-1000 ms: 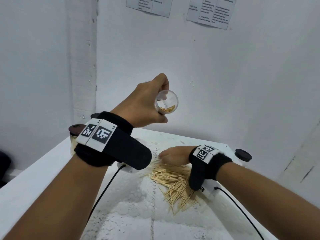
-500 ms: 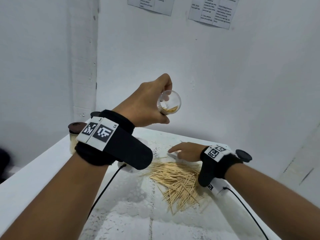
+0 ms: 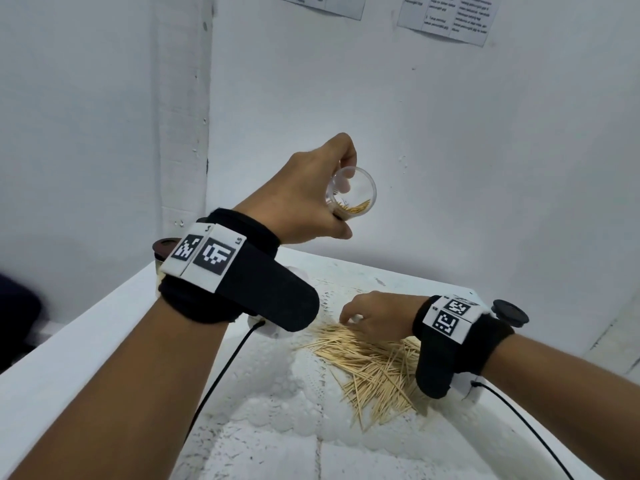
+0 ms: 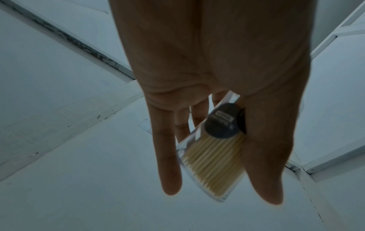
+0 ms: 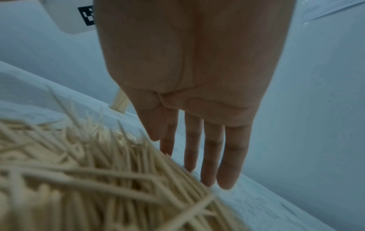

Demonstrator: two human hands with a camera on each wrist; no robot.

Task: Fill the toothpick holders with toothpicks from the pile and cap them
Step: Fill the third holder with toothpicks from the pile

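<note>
My left hand (image 3: pixel 329 223) is raised above the table and grips a clear toothpick holder (image 3: pixel 351 194), tilted with its open mouth toward me. A thin layer of toothpicks lies along its lower side. In the left wrist view the holder (image 4: pixel 213 156) sits between my thumb and fingers, with a dark round label on it. The loose toothpick pile (image 3: pixel 374 365) lies on the white table (image 3: pixel 104 341). My right hand (image 3: pixel 349 318) is at the pile's far edge. Its straight fingers (image 5: pixel 207 156) reach down to the table beside the pile (image 5: pixel 98 171) and hold nothing I can see.
A loose dark cap (image 3: pixel 510 313) lies on the table behind my right wrist. A capped holder (image 3: pixel 164 249) stands at the far left, partly hidden by my left wristband. White walls close in behind and to the left. Thin black cables hang from both wristbands.
My right hand slid right along the pile's far edge, stretched its fingers out beyond it, then brought them down at the edge. My left hand kept the holder raised, shifting slightly.
</note>
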